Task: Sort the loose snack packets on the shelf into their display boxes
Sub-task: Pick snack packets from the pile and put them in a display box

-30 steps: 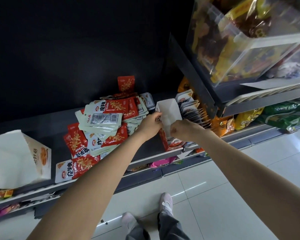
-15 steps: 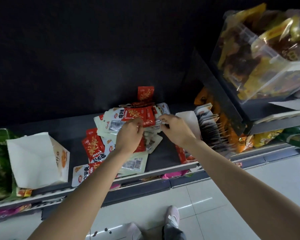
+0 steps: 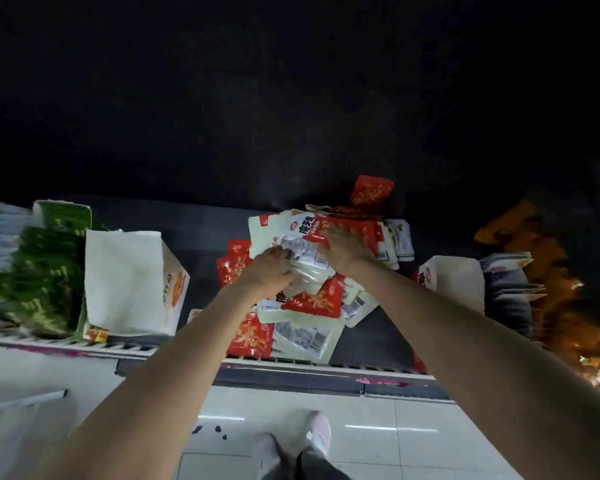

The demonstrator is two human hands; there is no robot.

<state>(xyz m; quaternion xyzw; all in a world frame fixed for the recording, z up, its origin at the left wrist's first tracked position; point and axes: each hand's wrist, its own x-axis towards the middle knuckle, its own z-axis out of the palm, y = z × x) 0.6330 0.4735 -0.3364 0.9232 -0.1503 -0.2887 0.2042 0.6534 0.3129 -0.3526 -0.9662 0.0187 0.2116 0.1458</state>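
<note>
Packets (image 3: pixel 312 299) in red and white foil, some turned barcode-side up, lie heaped at the middle of the dark shelf (image 3: pixel 201 230), spilling toward its front edge; the heap is too tangled to count. The left hand (image 3: pixel 271 268) curls its grip round pale packets at the heap's centre, while the right hand (image 3: pixel 340 247) presses flat, fingers spread, on the top of the pile. Two white display boxes are visible: one display box (image 3: pixel 125 282) toward the shelf's left end, another (image 3: pixel 454 282) to the right, packets standing upright behind it.
</note>
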